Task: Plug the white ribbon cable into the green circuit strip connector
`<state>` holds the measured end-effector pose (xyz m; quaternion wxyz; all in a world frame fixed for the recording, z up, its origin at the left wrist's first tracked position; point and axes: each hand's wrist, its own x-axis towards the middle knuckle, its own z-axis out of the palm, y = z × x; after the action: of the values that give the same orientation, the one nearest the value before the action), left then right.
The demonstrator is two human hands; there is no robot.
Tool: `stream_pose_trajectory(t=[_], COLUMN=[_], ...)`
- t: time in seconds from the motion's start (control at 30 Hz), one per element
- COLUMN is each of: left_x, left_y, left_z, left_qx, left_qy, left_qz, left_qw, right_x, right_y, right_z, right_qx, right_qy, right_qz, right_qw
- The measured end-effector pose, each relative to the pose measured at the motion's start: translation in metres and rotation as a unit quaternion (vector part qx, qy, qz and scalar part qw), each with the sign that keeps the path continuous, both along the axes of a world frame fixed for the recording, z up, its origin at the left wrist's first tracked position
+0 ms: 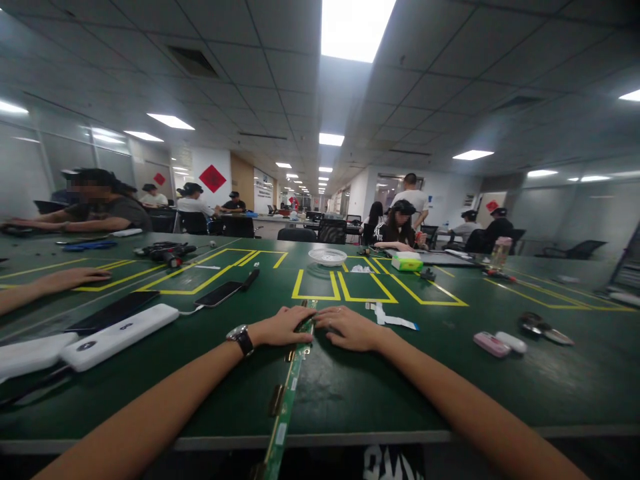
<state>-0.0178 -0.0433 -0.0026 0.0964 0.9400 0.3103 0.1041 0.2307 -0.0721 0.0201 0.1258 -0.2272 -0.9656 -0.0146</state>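
From here, the left hand [281, 327] pinches the long, narrow green circuit board [287, 407], presumably to steady it, since its near end overhangs the dark-green tabletop [370, 400]; the right hand [350, 328] curves by its far end, whether gripping I can't tell.

smooth circuit board [287, 408], glossy tabletop [410, 393]

1 head view from close above the green table [345, 400], forward and slightly down
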Motion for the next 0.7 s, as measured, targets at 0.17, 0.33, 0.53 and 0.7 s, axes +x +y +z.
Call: stream_pose_trajectory(t=[0.17,0.33,0.53,0.7], left_x=[0.001,0.003,-0.002,-0.007], left_y=[0.001,0.0,0.001,0.005], left_z=[-0.001,-0.001,0.005,0.004], left_qx=[0.014,0.022,-0.014,-0.029], left_qy=[0.015,0.027,0.05,0.061], left_qz=[0.037,0.074,0.049,0.034], left_qw=[0.999,0.997,0.997,0.997], right_x=[0.057,0.091,0.061,0.019], right_y=[0.031,0.038,0.037,0.019], right_z=[0.009,0.006,-0.004,-0.012], right_qx=[-0.012,-0.041,-0.048,-0.031], right_qy=[-0.003,-0.019,0.001,0.043], right_qz=[-0.361,-0.405,-0.293,-0.142], right_qw=[0.933,0.913,0.955,0.988])
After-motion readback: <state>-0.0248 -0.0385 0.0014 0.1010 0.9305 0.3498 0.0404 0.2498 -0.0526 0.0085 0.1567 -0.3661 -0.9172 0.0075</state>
